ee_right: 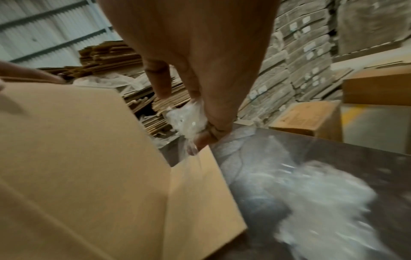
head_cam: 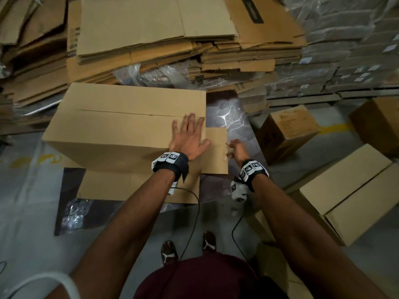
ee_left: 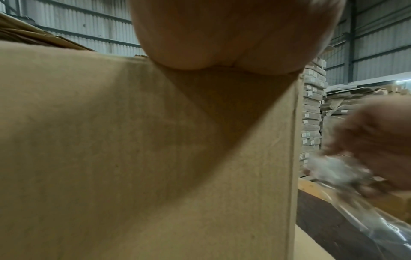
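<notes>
Brown cardboard box (head_cam: 121,126), flaps closed, contents hidden; the left hand (head_cam: 188,140) presses flat-fingered at its top right edge. The right hand (head_cam: 236,150) pinches crumpled clear plastic film (ee_right: 186,119).

Plain brown cardboard box (head_cam: 121,124); clear, whitish plastic wad (ee_right: 189,121).

Behind your left hand (head_cam: 190,139) you wear a black wrist strap (head_cam: 170,168) topped with white blocks that carry black-and-white square markers. A matching strap (head_cam: 253,172) sits behind your right hand (head_cam: 236,148), with a white camera pod (head_cam: 238,190) beneath it. Thin black cables (head_cam: 198,203) trail from both wrists. Your forearms are uncovered, your garment (head_cam: 194,281) is maroon, and your dark sandals (head_cam: 169,254) bear a white leaping-cat logo.
</notes>
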Tool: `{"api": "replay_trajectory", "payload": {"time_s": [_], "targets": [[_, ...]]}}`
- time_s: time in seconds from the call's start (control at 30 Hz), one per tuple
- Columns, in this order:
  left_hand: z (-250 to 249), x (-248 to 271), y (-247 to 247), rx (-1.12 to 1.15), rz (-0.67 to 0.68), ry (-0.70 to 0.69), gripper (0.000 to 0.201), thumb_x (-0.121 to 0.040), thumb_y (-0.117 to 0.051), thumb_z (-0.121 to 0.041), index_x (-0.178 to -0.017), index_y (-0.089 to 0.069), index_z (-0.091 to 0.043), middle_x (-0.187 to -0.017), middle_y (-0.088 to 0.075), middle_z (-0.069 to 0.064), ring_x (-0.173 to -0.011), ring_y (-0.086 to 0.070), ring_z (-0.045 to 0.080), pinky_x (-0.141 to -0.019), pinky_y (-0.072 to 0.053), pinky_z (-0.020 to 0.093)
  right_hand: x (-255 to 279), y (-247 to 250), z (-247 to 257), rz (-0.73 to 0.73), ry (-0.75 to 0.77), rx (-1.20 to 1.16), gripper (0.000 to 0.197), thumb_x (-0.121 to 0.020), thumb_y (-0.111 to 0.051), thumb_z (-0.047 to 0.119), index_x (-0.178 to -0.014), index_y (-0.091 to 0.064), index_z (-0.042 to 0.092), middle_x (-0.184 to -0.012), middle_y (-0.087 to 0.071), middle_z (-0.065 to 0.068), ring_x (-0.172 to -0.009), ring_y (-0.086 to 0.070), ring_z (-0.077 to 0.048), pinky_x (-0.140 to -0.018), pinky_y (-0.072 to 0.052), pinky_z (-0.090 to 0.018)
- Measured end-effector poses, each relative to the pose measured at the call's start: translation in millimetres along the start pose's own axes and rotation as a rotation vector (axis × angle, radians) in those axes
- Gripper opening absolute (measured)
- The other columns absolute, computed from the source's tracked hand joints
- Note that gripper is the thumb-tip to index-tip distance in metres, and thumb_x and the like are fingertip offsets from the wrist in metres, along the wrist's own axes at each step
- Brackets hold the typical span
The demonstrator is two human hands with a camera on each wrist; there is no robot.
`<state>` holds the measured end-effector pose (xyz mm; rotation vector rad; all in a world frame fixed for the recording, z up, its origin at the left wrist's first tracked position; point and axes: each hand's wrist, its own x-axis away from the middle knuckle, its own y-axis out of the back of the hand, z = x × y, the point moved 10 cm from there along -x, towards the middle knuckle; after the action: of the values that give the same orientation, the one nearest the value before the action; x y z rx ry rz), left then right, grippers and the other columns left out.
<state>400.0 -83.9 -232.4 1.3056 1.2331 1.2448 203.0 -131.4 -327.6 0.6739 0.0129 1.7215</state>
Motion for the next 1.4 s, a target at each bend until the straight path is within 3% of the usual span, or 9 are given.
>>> {"api": "replay_trajectory", "payload": {"time_s": [0.13,0.17,0.23,0.37,0.5,0.6,0.8,1.03,1.4], "targets": [[-1,-1,1,0.004,-0.029,0.007,0.086,-0.092,-0.022,-0.065,-0.163,-0.003,-0.022,-0.171,0.001,0.013,-0.158,-0.002,0.032,-0.121,-0.004,0.067,26,47,-32,-0.085,-0.017,0.257,0.045,-0.101,-0.042,0.000,-0.074,-0.046,0.035,-0.105,-0.053,-0.005,-0.099,-0.046,-0.016,-0.095,-0.047,-0.034],[-1,0,2,0.006,-0.037,0.010,0.085,-0.093,-0.025,-0.065,-0.163,-0.004,-0.022,-0.171,0.000,0.013,-0.158,-0.002,0.032,-0.121,-0.004,0.067,32,58,-40,-0.124,-0.013,0.271,0.044,-0.100,-0.042,-0.003,-0.075,-0.052,0.032,-0.102,-0.054,-0.006,-0.099,-0.048,-0.018,-0.091,-0.048,-0.030],[-2,0,5,0.002,-0.049,0.012,0.084,-0.094,-0.027,-0.064,-0.163,-0.004,-0.021,-0.171,0.000,0.013,-0.157,-0.003,0.032,-0.121,-0.004,0.066,46,69,-58,-0.163,-0.022,0.237,0.025,-0.097,-0.048,-0.004,-0.095,-0.069,0.010,-0.099,-0.061,-0.012,-0.095,-0.058,-0.028,-0.079,-0.052,-0.027],[-1,2,7,0.012,-0.048,0.014,0.084,-0.095,-0.029,-0.063,-0.164,-0.004,-0.021,-0.171,0.000,0.013,-0.158,-0.002,0.032,-0.121,-0.002,0.067,53,64,-79,-0.167,-0.050,0.393,0.033,-0.095,-0.065,0.015,-0.128,-0.061,0.015,-0.118,-0.066,-0.014,-0.118,-0.053,-0.036,-0.109,-0.040,-0.047],[-1,3,7,0.020,-0.034,0.019,0.085,-0.094,-0.027,-0.064,-0.164,-0.004,-0.021,-0.171,0.001,0.013,-0.158,0.000,0.032,-0.121,0.000,0.067,55,60,-81,-0.244,0.020,0.424,0.026,-0.085,-0.074,0.005,-0.109,-0.065,0.011,-0.111,-0.069,-0.016,-0.108,-0.064,-0.037,-0.097,-0.051,-0.045],[-2,4,8,0.022,-0.032,0.021,0.086,-0.093,-0.026,-0.065,-0.164,-0.004,-0.021,-0.171,0.001,0.013,-0.158,0.000,0.032,-0.121,0.000,0.066,62,64,-81,-0.291,0.033,0.527,0.022,-0.079,-0.075,-0.006,-0.091,-0.066,0.011,-0.128,-0.054,-0.013,-0.107,-0.063,-0.034,-0.094,-0.052,-0.036],[-2,4,7,0.012,-0.034,0.013,0.086,-0.092,-0.022,-0.066,-0.163,-0.003,-0.021,-0.171,0.001,0.013,-0.158,-0.001,0.032,-0.121,-0.002,0.067,71,71,-90,-0.302,-0.080,0.618,0.020,-0.088,-0.079,0.031,-0.107,-0.077,0.026,-0.140,-0.047,-0.003,-0.125,-0.039,-0.041,-0.106,-0.037,-0.050],[-3,5,8,0.008,-0.032,0.004,0.086,-0.094,-0.025,-0.066,-0.164,-0.003,-0.021,-0.171,0.003,0.013,-0.158,0.000,0.033,-0.121,-0.002,0.067,79,81,-89,-0.343,-0.063,0.454,0.028,-0.088,-0.077,0.026,-0.112,-0.074,0.037,-0.137,-0.046,-0.013,-0.129,-0.038,-0.042,-0.110,-0.035,-0.055],[-6,18,9,0.051,0.018,-0.092,0.086,-0.094,-0.032,-0.067,-0.163,-0.003,-0.026,-0.172,0.003,0.009,-0.158,0.002,0.028,-0.122,0.003,0.065,94,54,-8,-0.332,0.190,0.392,0.027,-0.089,-0.075,0.016,-0.115,-0.071,0.021,-0.118,-0.054,-0.007,-0.119,-0.044,-0.032,-0.104,-0.040,-0.044]]}}
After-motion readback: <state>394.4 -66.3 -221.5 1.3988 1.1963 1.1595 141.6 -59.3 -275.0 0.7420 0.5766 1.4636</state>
